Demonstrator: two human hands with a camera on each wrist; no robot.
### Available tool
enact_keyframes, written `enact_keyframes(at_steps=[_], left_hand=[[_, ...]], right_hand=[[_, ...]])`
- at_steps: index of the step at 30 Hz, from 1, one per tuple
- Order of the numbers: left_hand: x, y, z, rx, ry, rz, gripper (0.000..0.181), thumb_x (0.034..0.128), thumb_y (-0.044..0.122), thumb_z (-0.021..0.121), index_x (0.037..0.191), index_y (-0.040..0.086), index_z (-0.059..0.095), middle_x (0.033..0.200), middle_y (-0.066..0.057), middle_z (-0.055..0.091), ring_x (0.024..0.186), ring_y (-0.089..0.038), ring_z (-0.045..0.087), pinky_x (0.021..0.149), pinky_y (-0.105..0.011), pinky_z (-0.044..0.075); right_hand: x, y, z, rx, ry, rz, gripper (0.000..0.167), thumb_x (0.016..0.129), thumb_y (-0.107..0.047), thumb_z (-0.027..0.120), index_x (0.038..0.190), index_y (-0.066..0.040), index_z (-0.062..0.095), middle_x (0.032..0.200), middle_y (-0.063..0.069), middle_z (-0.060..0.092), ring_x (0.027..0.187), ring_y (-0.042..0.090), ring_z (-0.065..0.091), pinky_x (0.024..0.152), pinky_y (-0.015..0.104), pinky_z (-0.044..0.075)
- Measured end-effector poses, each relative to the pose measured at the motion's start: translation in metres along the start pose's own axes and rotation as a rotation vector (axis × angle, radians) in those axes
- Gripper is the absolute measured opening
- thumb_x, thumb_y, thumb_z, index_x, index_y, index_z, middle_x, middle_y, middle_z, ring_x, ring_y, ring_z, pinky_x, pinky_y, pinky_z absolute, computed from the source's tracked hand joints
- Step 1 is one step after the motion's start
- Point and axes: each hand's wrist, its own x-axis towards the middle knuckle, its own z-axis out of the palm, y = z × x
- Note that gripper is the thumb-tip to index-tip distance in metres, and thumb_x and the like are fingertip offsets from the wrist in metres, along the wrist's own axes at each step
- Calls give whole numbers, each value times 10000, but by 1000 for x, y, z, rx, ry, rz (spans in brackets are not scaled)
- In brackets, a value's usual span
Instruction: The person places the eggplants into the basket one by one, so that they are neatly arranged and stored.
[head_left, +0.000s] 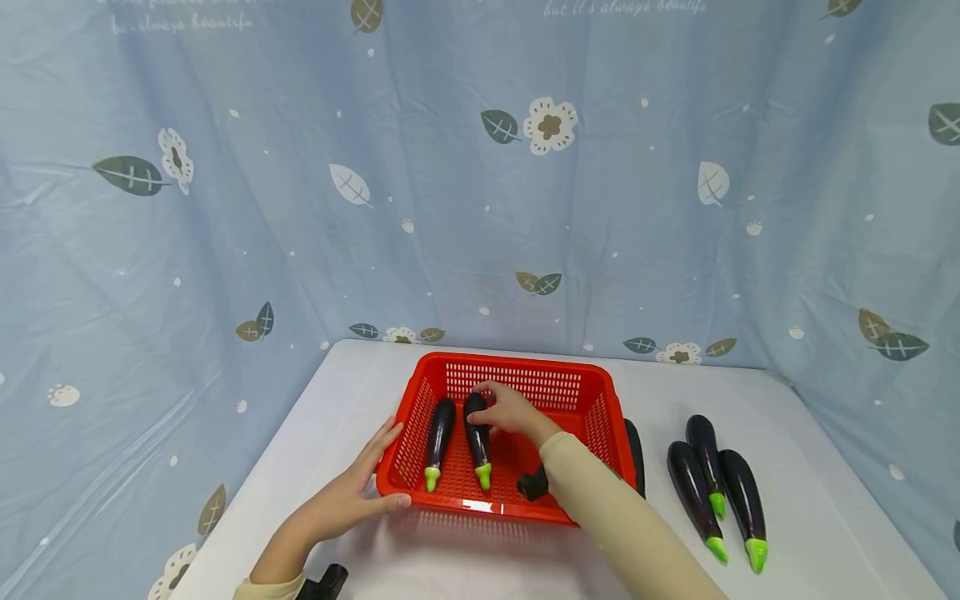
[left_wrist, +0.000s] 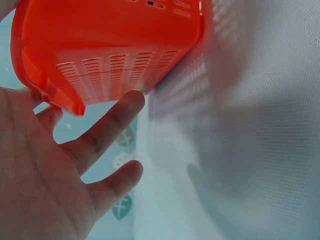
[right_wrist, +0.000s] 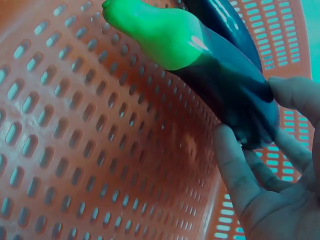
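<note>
A red perforated plastic basket [head_left: 517,361] stands on the white table. Inside, toward its left, lie two dark purple eggplants with green stem ends. My right hand [head_left: 513,412] holds the wide end of the inner eggplant [head_left: 477,446] between thumb and fingers; its green end [right_wrist: 160,35] points away from the palm in the right wrist view. The other eggplant [head_left: 440,433] lies just left of it. At the basket's front left corner my left hand [head_left: 341,500] touches the side and front rim, fingers extended; in the left wrist view some fingers [left_wrist: 107,127] spread below the rim.
Three eggplants [head_left: 693,492] lie together on the table [head_left: 795,442] right of the basket. Against the basket's right outer side shows a dark object [head_left: 635,454], mostly hidden. A blue patterned curtain [head_left: 450,208] hangs behind the table and along its left side.
</note>
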Motion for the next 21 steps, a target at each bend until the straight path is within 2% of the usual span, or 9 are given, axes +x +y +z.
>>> enact_keyframes(at_steps=[5, 10, 21], left_hand=[[0, 2, 0, -5, -5, -11, 1000, 891, 407, 761, 1647, 231, 132, 1713, -68, 28, 1510, -465, 170, 1064, -757, 295], [-1, 4, 0, -3, -1, 7, 999, 893, 407, 760, 1645, 182, 142, 1709, -97, 38, 1504, -470, 185, 1070, -751, 292], [-2, 4, 0, -4, 2, 2, 999, 893, 409, 758, 1646, 188, 139, 1707, -117, 38, 1505, -465, 187, 1068, -752, 296]], right_hand=[[1, -2, 4, -8, -20, 23, 556, 907, -131, 764, 1411, -55, 542, 1090, 157, 623, 864, 249, 679, 725, 401, 613], [1, -5, 8, -32, -23, 42, 552, 908, -121, 762, 1403, -35, 533, 1108, 156, 605, 882, 258, 673, 720, 370, 611], [3, -7, 14, -27, -24, 35, 605, 896, -90, 772, 1434, -6, 510, 1132, 178, 597, 893, 290, 699, 767, 423, 613]])
